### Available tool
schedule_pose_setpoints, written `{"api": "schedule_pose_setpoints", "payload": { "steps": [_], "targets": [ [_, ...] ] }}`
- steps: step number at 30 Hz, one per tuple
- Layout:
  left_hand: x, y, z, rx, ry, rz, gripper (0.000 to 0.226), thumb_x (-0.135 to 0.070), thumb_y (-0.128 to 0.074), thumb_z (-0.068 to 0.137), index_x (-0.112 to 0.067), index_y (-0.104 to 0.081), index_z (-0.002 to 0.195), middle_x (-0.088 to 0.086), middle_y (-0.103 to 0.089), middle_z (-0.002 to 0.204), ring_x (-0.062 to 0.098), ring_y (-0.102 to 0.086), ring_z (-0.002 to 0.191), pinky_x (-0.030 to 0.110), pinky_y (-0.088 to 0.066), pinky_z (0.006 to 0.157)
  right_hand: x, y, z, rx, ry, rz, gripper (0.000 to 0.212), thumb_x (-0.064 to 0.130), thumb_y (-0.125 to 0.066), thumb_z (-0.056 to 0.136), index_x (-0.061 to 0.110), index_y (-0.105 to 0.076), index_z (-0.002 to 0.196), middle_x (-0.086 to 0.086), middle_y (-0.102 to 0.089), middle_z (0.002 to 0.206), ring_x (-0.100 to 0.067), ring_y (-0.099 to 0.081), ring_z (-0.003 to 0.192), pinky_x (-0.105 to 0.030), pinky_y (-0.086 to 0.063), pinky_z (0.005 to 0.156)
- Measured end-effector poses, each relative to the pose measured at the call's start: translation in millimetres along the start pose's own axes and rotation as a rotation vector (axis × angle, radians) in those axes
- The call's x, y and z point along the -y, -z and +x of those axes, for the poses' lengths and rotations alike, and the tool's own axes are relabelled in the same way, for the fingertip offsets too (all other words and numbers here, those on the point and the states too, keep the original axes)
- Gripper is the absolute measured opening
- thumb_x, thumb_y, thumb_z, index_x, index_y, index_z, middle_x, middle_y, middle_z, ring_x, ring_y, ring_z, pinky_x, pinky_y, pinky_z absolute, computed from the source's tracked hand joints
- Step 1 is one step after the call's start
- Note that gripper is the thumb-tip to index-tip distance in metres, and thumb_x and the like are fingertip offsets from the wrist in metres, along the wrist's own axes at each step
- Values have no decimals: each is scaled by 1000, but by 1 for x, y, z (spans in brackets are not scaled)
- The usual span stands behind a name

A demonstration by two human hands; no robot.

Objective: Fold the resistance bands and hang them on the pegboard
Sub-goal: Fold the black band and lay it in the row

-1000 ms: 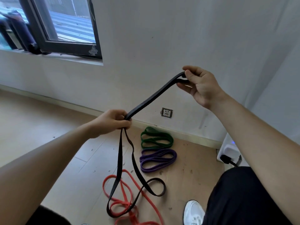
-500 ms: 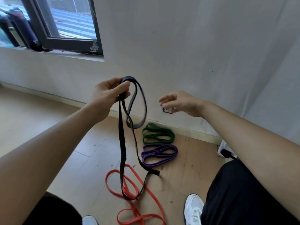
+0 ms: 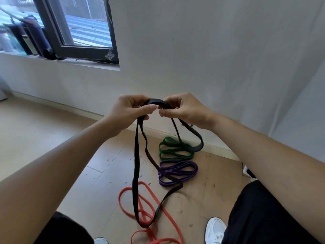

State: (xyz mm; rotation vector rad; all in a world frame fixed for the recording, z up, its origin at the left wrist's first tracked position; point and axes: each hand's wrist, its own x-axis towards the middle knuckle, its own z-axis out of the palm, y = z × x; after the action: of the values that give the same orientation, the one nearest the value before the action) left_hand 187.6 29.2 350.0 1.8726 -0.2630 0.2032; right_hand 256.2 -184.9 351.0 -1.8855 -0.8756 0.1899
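Note:
A long black resistance band [image 3: 136, 166] is pinched at its top by both hands, held close together at chest height. My left hand [image 3: 127, 111] grips the left side of the fold and my right hand [image 3: 184, 110] grips the right side. One long loop hangs down to the floor, and a shorter loop [image 3: 197, 147] droops under my right hand. On the wooden floor lie a folded green band [image 3: 175, 151], a folded purple band [image 3: 177, 171] and a loose red band [image 3: 149, 208]. No pegboard is in view.
A white wall [image 3: 211, 50] with a baseboard runs just behind the bands. A dark-framed window [image 3: 79, 32] sits at the upper left. My white shoes [image 3: 215, 229] and dark trousers are at the bottom, with a white device [image 3: 246, 171] at the right wall.
My right hand has moved left and taken hold of the black band beside my left hand. Both hands sit lower now, and a second short loop hangs under the right hand.

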Motion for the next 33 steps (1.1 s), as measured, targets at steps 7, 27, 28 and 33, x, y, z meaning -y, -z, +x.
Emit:
{"api": "schedule_pose_setpoints", "payload": {
  "steps": [7, 27, 28, 33],
  "targets": [
    [10, -5, -3, 121, 44, 127, 21, -14, -77, 86, -16, -71, 106, 9, -76, 97, 22, -74, 93, 34, -61, 90, 8, 15, 0, -28, 56, 48, 22, 8, -73, 91, -2, -72, 111, -16, -74, 101, -17, -70, 92, -31, -55, 92],
    [49, -6, -1, 214, 260, -2, 33, -25, -76, 82, -5, -73, 109, 14, -75, 100, 32, -73, 102, 44, -56, 100, -17, 96, -22, -611, -134, 466, 8, 22, -64, 99, 15, -66, 97, 3, -67, 84, -13, -65, 79, -30, -50, 76],
    [48, -2, 0, 178, 265, -52, 41, -31, -80, 77, -5, -74, 109, 11, -75, 98, 32, -73, 101, 42, -57, 99, -23, 99, -24, -593, -158, 440, 8, 22, -64, 99, 15, -66, 97, 3, -68, 85, -13, -66, 80, -30, -50, 76],
    [40, 10, 9, -41, 229, -317, 39, -33, -77, 78, -8, -73, 107, -1, -67, 83, 22, -68, 86, 27, -58, 83, -54, 103, -36, -466, -258, 228, 4, 16, -67, 96, 14, -67, 100, 0, -69, 86, -13, -67, 81, -30, -45, 78]
  ]
}}
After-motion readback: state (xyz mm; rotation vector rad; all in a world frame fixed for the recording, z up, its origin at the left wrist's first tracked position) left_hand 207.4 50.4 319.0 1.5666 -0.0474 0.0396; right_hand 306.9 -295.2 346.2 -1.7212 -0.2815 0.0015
